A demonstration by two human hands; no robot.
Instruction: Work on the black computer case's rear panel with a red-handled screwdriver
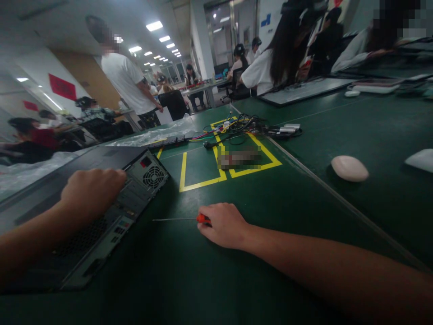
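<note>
A black computer case (135, 174) lies tilted at the left, its rear panel with the round fan grille and ports facing right. My left hand (93, 189) is closed against the case's upper rear edge; its fingertips are partly hidden. In the middle of the green table, my right hand (223, 225) is wrapped round the orange handle of a screwdriver (204, 219). The long thin shaft (174, 220) points left toward the case, apart from it and close over the tabletop.
Yellow tape outlines (203, 184) mark the table (297, 253) beyond my hands. A cable bundle (248, 126), a blurred-out object (238, 157) and clear plastic wrap (152, 135) lie there. A pale computer mouse (349, 168) sits at right. Several people work around other tables.
</note>
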